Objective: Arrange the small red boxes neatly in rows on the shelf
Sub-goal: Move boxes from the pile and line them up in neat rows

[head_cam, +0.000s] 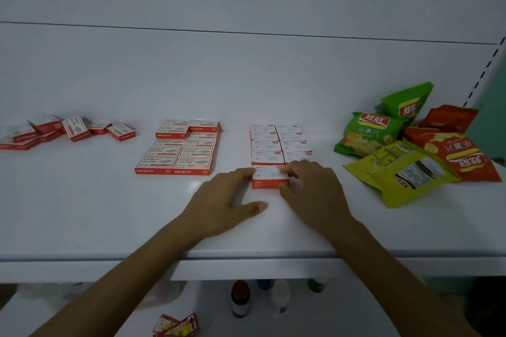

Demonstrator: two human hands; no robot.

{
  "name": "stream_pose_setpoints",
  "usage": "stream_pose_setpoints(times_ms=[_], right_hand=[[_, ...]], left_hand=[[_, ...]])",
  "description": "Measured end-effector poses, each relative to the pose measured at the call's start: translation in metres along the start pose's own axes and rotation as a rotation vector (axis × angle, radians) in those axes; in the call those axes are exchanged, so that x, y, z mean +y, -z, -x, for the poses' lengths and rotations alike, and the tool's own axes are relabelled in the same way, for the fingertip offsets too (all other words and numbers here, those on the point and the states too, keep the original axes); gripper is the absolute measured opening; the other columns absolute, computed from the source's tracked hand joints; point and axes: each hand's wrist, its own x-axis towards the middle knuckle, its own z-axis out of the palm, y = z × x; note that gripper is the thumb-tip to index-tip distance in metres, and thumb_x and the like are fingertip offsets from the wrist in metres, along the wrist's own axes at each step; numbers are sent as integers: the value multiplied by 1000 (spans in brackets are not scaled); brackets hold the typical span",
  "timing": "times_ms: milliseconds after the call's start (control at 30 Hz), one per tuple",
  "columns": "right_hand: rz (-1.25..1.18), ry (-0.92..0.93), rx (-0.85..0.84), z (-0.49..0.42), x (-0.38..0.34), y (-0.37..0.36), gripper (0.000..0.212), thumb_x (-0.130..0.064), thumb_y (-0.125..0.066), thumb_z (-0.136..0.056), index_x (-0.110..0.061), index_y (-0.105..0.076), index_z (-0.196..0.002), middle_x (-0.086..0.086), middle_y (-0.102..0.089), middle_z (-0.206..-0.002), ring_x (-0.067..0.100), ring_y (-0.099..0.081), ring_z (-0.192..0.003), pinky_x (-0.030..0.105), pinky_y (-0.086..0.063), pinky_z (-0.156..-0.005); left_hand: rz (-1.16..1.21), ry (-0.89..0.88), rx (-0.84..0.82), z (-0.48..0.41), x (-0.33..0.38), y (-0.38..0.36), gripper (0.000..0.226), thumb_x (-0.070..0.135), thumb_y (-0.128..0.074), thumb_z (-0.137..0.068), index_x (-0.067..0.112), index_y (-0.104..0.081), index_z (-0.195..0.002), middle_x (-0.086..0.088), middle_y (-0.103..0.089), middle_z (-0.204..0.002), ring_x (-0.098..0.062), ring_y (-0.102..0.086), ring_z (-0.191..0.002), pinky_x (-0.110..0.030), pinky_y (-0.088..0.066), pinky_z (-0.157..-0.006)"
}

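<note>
The right hand (309,189) pinches the small red box (269,176), fingers curled over its far right corner and thumb at its near right corner. The left hand (227,194) lies flat, its straight fingers touching the box's left side and its thumb spread apart. The box rests on the shelf (109,213) at 6 o'clock of the white-topped block (279,143), close against its front row. To seat it well, the left fingers should act as a stop in line with the block's left column while the right hand eases the box toward 12 o'clock until the edges meet squarely. A labelled block (179,148) lies at 9 o'clock, a loose pile (68,130) farther that way, and snack bags (410,145) at 3 o'clock. The right fingers hide the box's right end, its print is unreadable, and the pile is cut off at the left border.
</note>
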Motion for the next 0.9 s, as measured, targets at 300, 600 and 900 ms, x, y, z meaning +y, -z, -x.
stream_pose_setpoints(times_ms=[300, 600, 900], right_hand=[[-15, -41, -28, -5, 0, -1, 33, -38, -55, -89, -25, -55, -119, -3, -62, -117, 14, -55, -101, 28, -38, -88], [-45, -43, 52, 5, -11, 10, 48, -50, -56, -85, -21, -55, -123, 0, -57, -127, 18, -50, -116, 32, -33, -97], [-124, -118, 261, -9, -64, 27, 55, -59, -45, -83, -21, -53, -122, -2, -56, -123, 13, -50, -111, 35, -41, -96]], left_hand=[[-184, -35, -57, -2, -3, -3, 72, 60, -42, -86, 33, -15, -147, 12, -26, -152, -12, -28, -137, -37, -26, -112], [161, -123, 124, 5, 5, -2, 58, 45, -54, -87, 43, -21, -135, 30, -23, -137, 2, -26, -129, -22, -22, -103], [-38, -444, 175, 0, -10, 44, 77, 56, -52, -82, 28, -20, -145, 10, -17, -153, -16, -23, -141, -37, -17, -110]])
